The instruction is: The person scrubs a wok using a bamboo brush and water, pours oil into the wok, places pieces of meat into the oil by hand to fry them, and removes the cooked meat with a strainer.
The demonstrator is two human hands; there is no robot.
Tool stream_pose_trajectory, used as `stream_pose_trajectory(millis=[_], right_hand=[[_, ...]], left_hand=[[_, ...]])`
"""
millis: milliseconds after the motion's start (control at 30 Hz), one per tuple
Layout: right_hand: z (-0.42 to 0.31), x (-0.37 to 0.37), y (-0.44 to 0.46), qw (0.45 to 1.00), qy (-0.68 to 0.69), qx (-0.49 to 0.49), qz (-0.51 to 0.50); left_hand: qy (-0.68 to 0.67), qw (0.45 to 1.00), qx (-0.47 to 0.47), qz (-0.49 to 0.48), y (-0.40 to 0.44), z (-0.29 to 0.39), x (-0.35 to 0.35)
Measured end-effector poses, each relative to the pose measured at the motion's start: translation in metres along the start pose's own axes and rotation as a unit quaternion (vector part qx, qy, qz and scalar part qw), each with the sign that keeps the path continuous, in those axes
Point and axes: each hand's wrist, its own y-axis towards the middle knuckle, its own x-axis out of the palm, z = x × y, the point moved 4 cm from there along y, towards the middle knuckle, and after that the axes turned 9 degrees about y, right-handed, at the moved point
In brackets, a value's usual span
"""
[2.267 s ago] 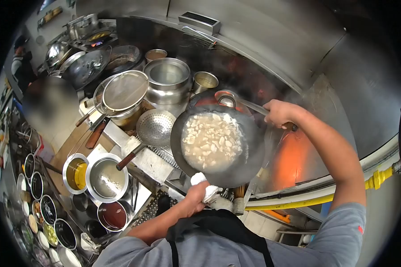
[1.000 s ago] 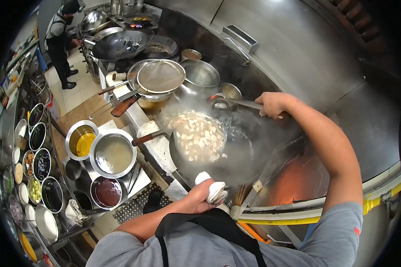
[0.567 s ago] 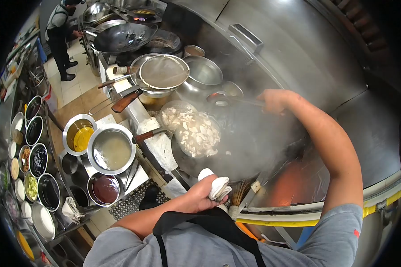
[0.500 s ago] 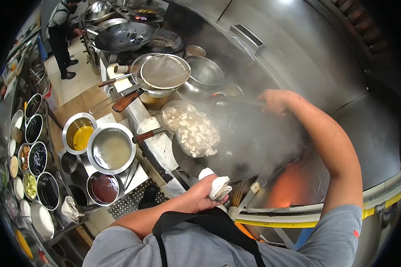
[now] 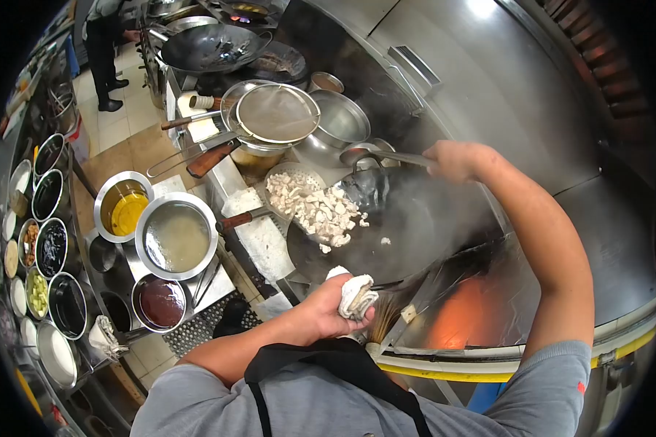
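My left hand (image 5: 324, 307) is closed around a folded white cloth (image 5: 356, 297) at the near rim of a steaming wok (image 5: 404, 251). Whether it grips the rim through the cloth is hidden. My right hand (image 5: 455, 162) grips the long handle of a metal ladle (image 5: 393, 155), whose bowl is above the wok's far edge. At the wok's left side, a perforated strainer (image 5: 294, 172) with a wooden handle sits under a heap of pale chopped pieces (image 5: 321, 210). The heap spreads onto the wok's edge, and a few loose bits lie inside the wok.
A fine mesh sieve (image 5: 278, 113) rests on a pot behind the strainer. To the left are pots of yellow oil (image 5: 129, 213), cloudy liquid (image 5: 175, 237) and dark red sauce (image 5: 160, 303). Orange glow (image 5: 459, 313) shows at right. Another person (image 5: 103, 54) stands farther back.
Steam over the wok has thinned, baring its far side and the ladle. The pale pieces lie more spread out, with less liquid around them. The view has shifted slightly.
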Motion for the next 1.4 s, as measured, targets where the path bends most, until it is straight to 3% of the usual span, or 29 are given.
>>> stream_pose_trajectory(millis=[133,200,300,333,433,567,700,767,900,1200,1333,1400], right_hand=[[0.002,-0.003,0.034,1.000,-0.014,-0.008,0.005],[-0.009,-0.010,0.038,0.997,-0.073,-0.025,0.010],[-0.023,-0.032,0.036,0.997,-0.047,-0.048,0.028],[-0.035,-0.040,0.023,1.000,-0.022,0.005,0.010],[-0.044,-0.047,0.029,0.997,-0.058,0.046,-0.010],[-0.048,-0.060,0.030,0.996,-0.071,0.061,-0.014],[-0.057,-0.071,0.032,0.994,-0.101,0.045,-0.006],[-0.059,-0.068,0.033,0.993,-0.112,0.045,-0.015],[-0.057,-0.074,0.030,0.993,-0.097,0.068,-0.021],[-0.031,-0.082,0.014,0.995,-0.022,0.101,0.009],[-0.015,-0.079,0.019,0.993,-0.091,0.075,0.003],[-0.018,-0.079,0.002,0.994,-0.010,0.103,0.036]], left_hand=[[-0.057,0.995,-0.005,-0.078,0.003,0.022,-0.006],[-0.053,0.997,-0.001,-0.051,0.000,0.029,-0.008],[-0.061,0.996,-0.003,-0.065,0.001,0.033,-0.010],[-0.063,0.995,-0.007,-0.076,0.002,0.032,-0.010],[-0.089,0.991,-0.026,-0.101,0.006,0.039,-0.014],[-0.090,0.991,0.003,-0.094,0.007,0.038,-0.019],[-0.115,0.980,-0.030,-0.158,0.013,0.034,-0.020],[-0.208,0.947,-0.122,-0.213,0.009,0.029,-0.019],[-0.231,0.930,-0.141,-0.250,0.016,0.026,-0.021],[-0.191,0.940,-0.113,-0.261,0.032,0.022,-0.032],[-0.180,0.943,-0.119,-0.252,0.043,0.015,-0.039],[-0.165,0.952,-0.118,-0.228,0.046,0.012,-0.040]])
